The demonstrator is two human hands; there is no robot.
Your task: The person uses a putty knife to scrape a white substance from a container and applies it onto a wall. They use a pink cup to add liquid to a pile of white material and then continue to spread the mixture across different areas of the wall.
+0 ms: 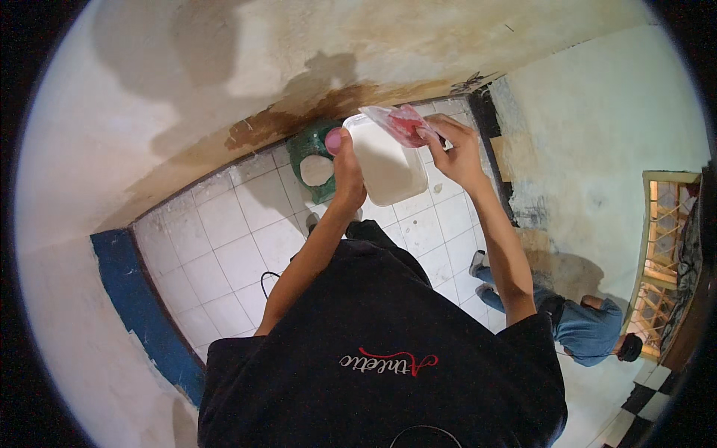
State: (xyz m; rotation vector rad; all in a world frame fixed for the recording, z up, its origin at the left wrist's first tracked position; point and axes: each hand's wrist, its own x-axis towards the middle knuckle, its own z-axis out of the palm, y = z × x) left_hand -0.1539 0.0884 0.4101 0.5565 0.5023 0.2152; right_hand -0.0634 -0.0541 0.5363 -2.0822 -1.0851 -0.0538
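Right hand (pixel 453 153) pinches a red-and-clear plastic bag (pixel 403 125), just left of its fingers; likely light, limp, slippery: best held by a gathered fold. Left hand (pixel 349 175) grips a pink round object (pixel 333 142); white tray (pixel 423 179) between hands.

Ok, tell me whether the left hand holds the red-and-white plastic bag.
No: the right hand holds that plastic bag, the left hand a pink object.
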